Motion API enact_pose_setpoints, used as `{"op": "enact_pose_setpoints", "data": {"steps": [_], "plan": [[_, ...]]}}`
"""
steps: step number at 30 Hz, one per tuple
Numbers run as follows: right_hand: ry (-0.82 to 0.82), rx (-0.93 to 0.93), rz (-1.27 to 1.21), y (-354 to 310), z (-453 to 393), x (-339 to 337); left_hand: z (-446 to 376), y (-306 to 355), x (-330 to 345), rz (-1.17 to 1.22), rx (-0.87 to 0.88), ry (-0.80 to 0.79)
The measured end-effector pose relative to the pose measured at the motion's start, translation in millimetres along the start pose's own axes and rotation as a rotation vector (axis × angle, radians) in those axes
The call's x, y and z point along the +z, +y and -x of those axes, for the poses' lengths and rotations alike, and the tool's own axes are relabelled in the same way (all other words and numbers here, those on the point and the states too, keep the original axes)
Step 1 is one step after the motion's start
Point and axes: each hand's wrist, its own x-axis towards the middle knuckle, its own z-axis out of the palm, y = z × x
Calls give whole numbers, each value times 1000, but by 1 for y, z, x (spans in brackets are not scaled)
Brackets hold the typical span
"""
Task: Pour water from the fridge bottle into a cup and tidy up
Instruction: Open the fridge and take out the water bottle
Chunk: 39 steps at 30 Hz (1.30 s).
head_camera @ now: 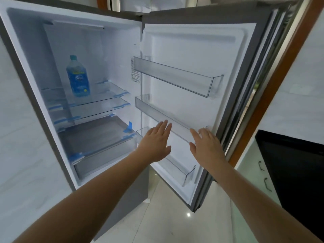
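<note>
The fridge [28,55] stands open in front of me. A blue-labelled water bottle [78,78] with a teal cap stands upright on the top glass shelf [108,92], at the left of the compartment. My left hand [156,142] is stretched out flat, fingers apart, in front of the inner side of the door, well right of and below the bottle. My right hand [206,146] is also flat and holds nothing, near the door's outer edge by the middle door bin [157,113]. No cup is in view.
The fridge door [201,50] swings out to the right with three clear bins that hold nothing. Below the shelves sits a grey drawer [98,137]. A black countertop [294,163] over pale green cabinets lies at the right. Glossy floor tiles [166,216] run below.
</note>
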Motion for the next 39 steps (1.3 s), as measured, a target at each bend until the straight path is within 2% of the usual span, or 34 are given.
{"op": "enact_pose_setpoints", "data": {"steps": [8,19,30,33,39], "plan": [[6,63,157,34,-16,19,-81,21,20,-37,46,-37],[-44,138,55,88,-66,39,-154,30,37,-49,74,-67],[-104,122,-24,132,-95,49,-191,49,40,-37,55,-127],[-148,92,-10,142,-101,47,-196,44,31,-54,63,-174],[-171,81,-8,144,-107,42,-179,17,16,-109,13,-157]]}}
